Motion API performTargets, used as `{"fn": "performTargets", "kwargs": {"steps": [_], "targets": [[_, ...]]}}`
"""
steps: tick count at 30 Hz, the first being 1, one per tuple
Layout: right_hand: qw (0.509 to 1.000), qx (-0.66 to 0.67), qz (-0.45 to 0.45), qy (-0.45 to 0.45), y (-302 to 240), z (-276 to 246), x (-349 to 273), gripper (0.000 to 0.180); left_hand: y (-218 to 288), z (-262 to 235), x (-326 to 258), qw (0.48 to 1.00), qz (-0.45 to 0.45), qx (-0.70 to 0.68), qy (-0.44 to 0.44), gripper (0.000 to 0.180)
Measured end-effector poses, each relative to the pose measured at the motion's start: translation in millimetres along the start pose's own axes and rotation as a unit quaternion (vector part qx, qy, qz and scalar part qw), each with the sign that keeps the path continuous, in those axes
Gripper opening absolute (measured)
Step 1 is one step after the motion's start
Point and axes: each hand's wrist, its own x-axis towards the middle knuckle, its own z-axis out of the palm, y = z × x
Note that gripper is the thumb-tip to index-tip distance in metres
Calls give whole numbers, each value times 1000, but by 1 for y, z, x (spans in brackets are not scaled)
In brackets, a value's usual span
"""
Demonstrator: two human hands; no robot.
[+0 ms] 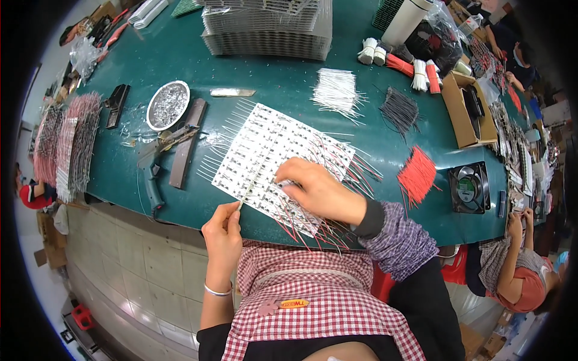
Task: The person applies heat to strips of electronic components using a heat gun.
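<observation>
A white circuit-board panel (250, 141) lies at an angle on the table before me, with rows of small dark parts. Thin white wires stick out from its left side; red, black and white wires lie over its right and near edges. At the near left edge, my left hand (223, 227) pinches the end of a thin pale strip (247, 191) that reaches across the panel. My right hand (316, 191) is over the panel's middle with its fingers curled together; whatever they hold is hidden. Beyond it sit piles of white wires (337, 91), black wires (399, 110) and red wires (416, 175).
To the left are a bowl of metal scraps (185, 96), a brown bar (182, 171), a soldering gun (154, 189) and wired boards (77, 141). A board stack (265, 39) stands at the back. Rightward are a fan (468, 188) and cardboard box (460, 123); a co-worker (512, 271) sits there.
</observation>
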Motion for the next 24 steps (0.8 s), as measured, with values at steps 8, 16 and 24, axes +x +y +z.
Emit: {"fn": "performTargets", "kwargs": {"steps": [8,16,24], "targets": [[984,-116,117,70,39,-39,67,14,6,-3,0,998,-53,-20,-20,14],[962,-180,171,117,53,-11,84,18,0,0,-8,1000,-18,-16,-2,12],[956,-166,187,154,45,-6,85,18,-3,2,-9,1000,-11,-8,3,12]]}}
